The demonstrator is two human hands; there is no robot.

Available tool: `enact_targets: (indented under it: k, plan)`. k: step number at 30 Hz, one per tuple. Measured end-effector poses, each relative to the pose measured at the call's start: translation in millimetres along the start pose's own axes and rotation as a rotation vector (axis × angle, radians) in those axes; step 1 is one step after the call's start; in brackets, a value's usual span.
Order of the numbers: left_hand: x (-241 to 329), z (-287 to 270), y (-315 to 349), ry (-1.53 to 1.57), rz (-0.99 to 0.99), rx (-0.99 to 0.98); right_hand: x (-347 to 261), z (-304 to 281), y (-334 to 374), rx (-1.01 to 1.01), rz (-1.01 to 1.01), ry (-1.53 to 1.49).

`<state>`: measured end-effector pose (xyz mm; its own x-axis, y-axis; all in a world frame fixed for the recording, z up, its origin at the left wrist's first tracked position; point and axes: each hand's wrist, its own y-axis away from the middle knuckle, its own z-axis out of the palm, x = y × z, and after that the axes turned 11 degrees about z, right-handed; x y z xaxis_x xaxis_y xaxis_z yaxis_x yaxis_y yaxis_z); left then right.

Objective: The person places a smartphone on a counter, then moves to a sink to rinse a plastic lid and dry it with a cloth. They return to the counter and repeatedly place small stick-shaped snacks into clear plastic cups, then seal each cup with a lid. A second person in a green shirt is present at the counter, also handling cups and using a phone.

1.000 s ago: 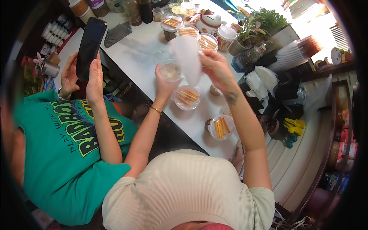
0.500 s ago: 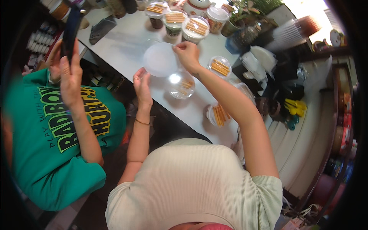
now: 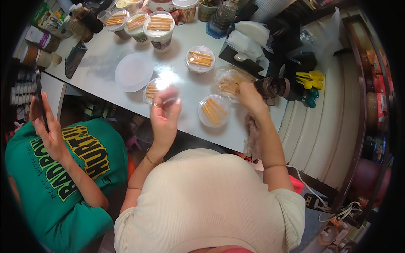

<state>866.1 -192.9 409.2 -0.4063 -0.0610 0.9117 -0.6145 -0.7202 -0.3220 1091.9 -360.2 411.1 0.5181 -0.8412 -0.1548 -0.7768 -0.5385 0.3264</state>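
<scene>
My right hand [image 3: 252,101] reaches to a clear plastic pack of biscuit sticks [image 3: 230,84]; its fingertips are lost among the sticks and plastic. Loosely curled and partly blurred, my left hand [image 3: 165,116] hovers at the near side of a lidded cup [image 3: 149,93] topped with sticks. Its thumb stands apart from the fingers, and I see nothing held. To the right of that hand is a round tub [image 3: 214,111] with several sticks on top. Another such cup [image 3: 200,60] stands farther back. A round translucent lid [image 3: 134,72] lies flat on the white table [image 3: 101,55].
Several stick-topped cups [image 3: 159,38] line the back. A black holder with white napkins [image 3: 247,42], a dark jar [image 3: 272,87] and yellow spoons [image 3: 310,79] are on the right. A person in a green shirt [image 3: 63,168] at left holds a phone [image 3: 39,90].
My right hand has left the translucent lid and moved right to the stick pack. My left hand has shifted over beside the nearer cup. The view has turned rightward.
</scene>
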Motion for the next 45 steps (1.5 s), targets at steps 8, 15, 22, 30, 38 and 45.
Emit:
enact_targets:
  k: [8,15,22,30,38,45]
  plan:
    - [13.1,13.5,-22.5,-0.085,-0.144,-0.129,41.5,62.9,-48.7,0.305,-0.134,-0.222]
    - [9.9,14.2,-3.6,-0.024,-0.099,0.005,27.4,31.3,-62.1,-0.135,-0.066,-0.142]
    - [20.3,10.0,-17.0,-0.098,-0.011,-0.004,27.1,36.5,-69.7,0.027,-0.219,-0.126]
    - [16.5,-2.1,-13.2,-0.067,-0.037,0.083,11.6,-16.4,-26.1,0.012,-0.047,-0.265]
    - [22.1,-8.9,-15.5,-0.033,-0.094,0.058,30.7,-36.5,-5.3,0.060,0.088,-0.602]
    - [22.5,-7.7,-17.7,-0.034,-0.094,0.020,43.4,-35.1,9.7,-0.074,0.156,-0.989]
